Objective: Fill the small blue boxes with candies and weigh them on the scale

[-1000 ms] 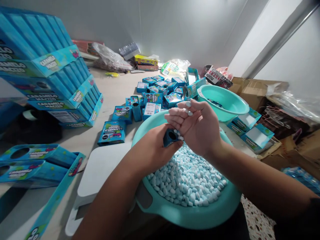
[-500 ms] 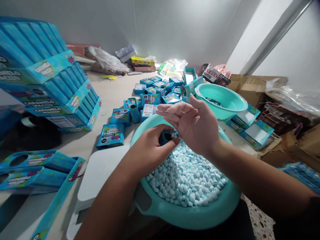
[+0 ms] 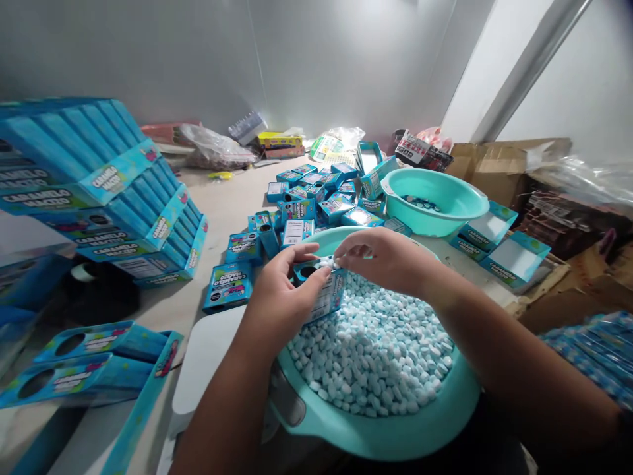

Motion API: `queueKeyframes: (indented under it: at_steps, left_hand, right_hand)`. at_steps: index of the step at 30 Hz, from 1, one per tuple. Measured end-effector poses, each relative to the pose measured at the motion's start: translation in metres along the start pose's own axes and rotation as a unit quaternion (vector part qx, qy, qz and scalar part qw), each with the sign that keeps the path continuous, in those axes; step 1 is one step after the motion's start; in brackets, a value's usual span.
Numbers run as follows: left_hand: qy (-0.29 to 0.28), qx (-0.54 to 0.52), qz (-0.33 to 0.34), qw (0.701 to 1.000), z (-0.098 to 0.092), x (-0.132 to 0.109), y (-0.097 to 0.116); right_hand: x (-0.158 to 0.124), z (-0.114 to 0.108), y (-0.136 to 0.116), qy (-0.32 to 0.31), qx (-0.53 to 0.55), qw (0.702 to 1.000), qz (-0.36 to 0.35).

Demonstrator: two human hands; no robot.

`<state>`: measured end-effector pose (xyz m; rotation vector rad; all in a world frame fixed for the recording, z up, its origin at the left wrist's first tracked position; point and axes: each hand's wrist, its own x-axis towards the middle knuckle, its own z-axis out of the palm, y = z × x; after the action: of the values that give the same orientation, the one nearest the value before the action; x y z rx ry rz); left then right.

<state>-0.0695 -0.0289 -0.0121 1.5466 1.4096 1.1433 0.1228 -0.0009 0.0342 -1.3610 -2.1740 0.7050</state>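
Observation:
My left hand [image 3: 284,284] is wrapped around a small blue candy box [image 3: 329,295] with a round dark hole in its top, held above the near bowl. White candies [image 3: 326,262] sit at the box's right end. Over that end my right hand [image 3: 378,257] bends down, its fingers curled together and their tips at those candies; whether it grips any is hidden. Below both hands a turquoise bowl [image 3: 410,445] holds a heap of pale blue and white candies [image 3: 380,356].
Loose blue boxes [image 3: 299,210] cover the table behind the bowl. A second turquoise bowl [image 3: 435,221] stands back right, beside open display trays [image 3: 514,254]. Left are stacked full trays [image 3: 109,185], a partly filled tray [image 3: 143,389] and a white scale [image 3: 208,349]. Cardboard boxes [image 3: 494,171] line the right.
My right hand has turned from palm-up and open to palm-down, fingers curled at the box. The box has shifted slightly left and turned, showing its side. The camera view has tilted up.

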Motion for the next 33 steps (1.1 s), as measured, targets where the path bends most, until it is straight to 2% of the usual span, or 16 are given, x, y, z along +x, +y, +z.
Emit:
queueKeyframes:
  at_steps: [5, 9, 12, 16, 20, 23, 26, 29, 31, 33]
  left_hand:
    - [-0.061, 0.020, 0.005, 0.998, -0.001, -0.002, 0.004]
    - [-0.107, 0.002, 0.010, 0.994, 0.000, -0.002, 0.003]
    - [-0.115, -0.004, 0.017, 0.993, 0.000, -0.001, 0.002]
    - [-0.118, -0.006, 0.028, 0.993, -0.001, 0.000, 0.004]
    - [-0.118, -0.007, 0.033, 0.992, -0.002, -0.001, 0.008]
    - [-0.121, -0.006, 0.031, 0.992, -0.002, -0.001, 0.010]
    - [-0.132, -0.006, 0.023, 0.991, -0.001, -0.002, 0.009]
    - [-0.147, -0.022, 0.024, 0.989, -0.001, -0.003, 0.007]
    - [-0.152, -0.025, 0.030, 0.988, -0.001, -0.003, 0.007]
    - [-0.146, -0.002, 0.035, 0.989, -0.001, -0.003, 0.007]
  right_hand:
    - [-0.001, 0.004, -0.006, 0.019, -0.045, 0.998, -0.047]
    - [-0.003, 0.008, -0.006, 0.012, -0.041, 0.996, -0.073]
    - [-0.004, 0.011, -0.008, 0.008, -0.025, 0.995, -0.095]
    - [-0.004, 0.015, -0.011, 0.020, 0.009, 0.996, -0.085]
    - [-0.003, 0.021, -0.012, 0.037, 0.091, 0.994, -0.054]
    - [-0.002, 0.026, -0.010, 0.033, 0.186, 0.981, -0.037]
    - [-0.002, 0.029, -0.010, 0.010, 0.288, 0.957, -0.038]
    - [-0.004, 0.030, -0.014, -0.016, 0.381, 0.924, -0.008]
    - [-0.005, 0.029, -0.017, -0.031, 0.425, 0.904, 0.009]
    - [-0.003, 0.026, -0.017, -0.022, 0.440, 0.898, 0.005]
